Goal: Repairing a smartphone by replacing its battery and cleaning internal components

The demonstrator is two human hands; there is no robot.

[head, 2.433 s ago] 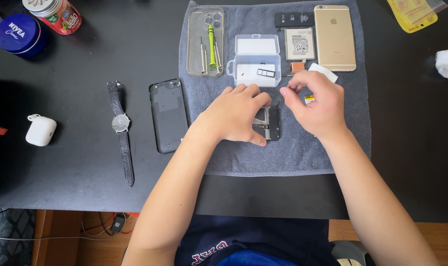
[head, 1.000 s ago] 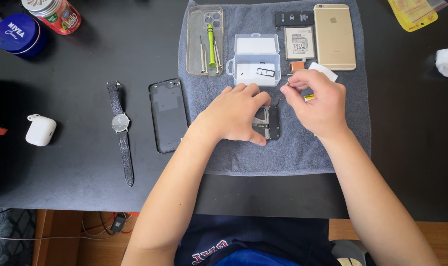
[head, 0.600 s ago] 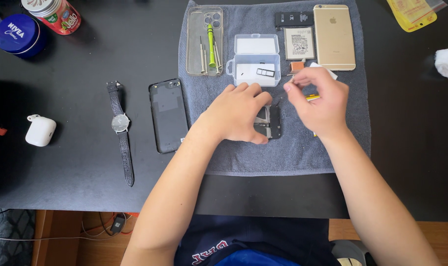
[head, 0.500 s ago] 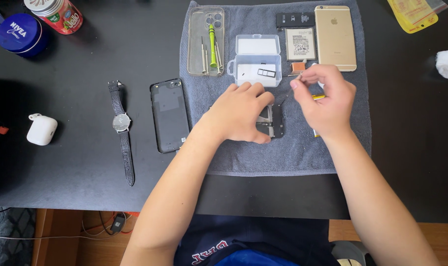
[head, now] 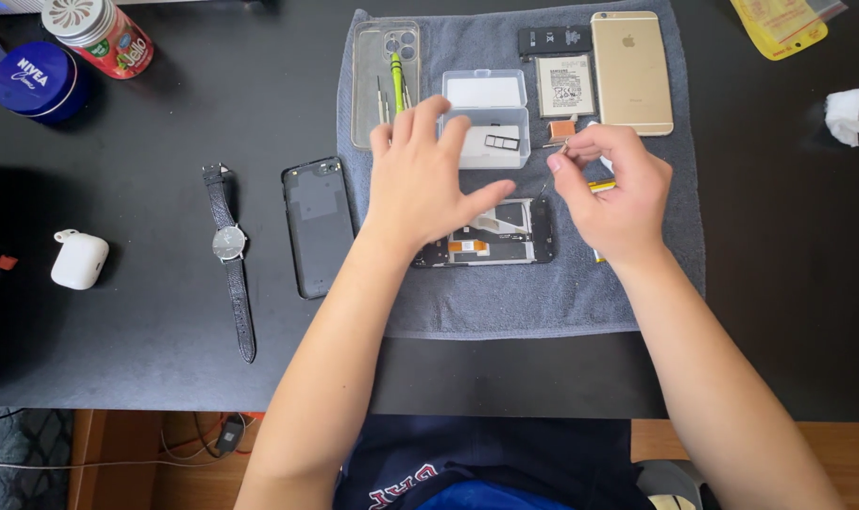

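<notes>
Opened phone [head: 491,234]: dark frame with its back removed and inner parts exposed, lying flat, long side across, on the grey towel [head: 543,293] near the towel's middle, between the two hands.

Left hand [head: 427,179]: palm down, fingers spread and released, poised over the phone's left end and the near edge of the clear plastic parts box [head: 486,118]; it grasps nothing. Forearm runs in from the lower left, crossing the towel's front edge.

Right hand [head: 613,189]: curled, thumb and forefinger pinched on a thin metal tool [head: 554,149] whose tip points toward the box; a yellow-handled piece [head: 600,186] shows beside the palm. Forearm enters from the lower right.

Also on the towel: clear phone case [head: 384,80] holding a green-handled screwdriver [head: 397,77], two batteries [head: 563,85], gold phone [head: 631,71] face down.

On the black counter [head: 165,378], left of the towel: dark back cover [head: 319,225], wristwatch [head: 229,247], white earbud case [head: 79,260]. The towel's front strip and right margin lie bare.
</notes>
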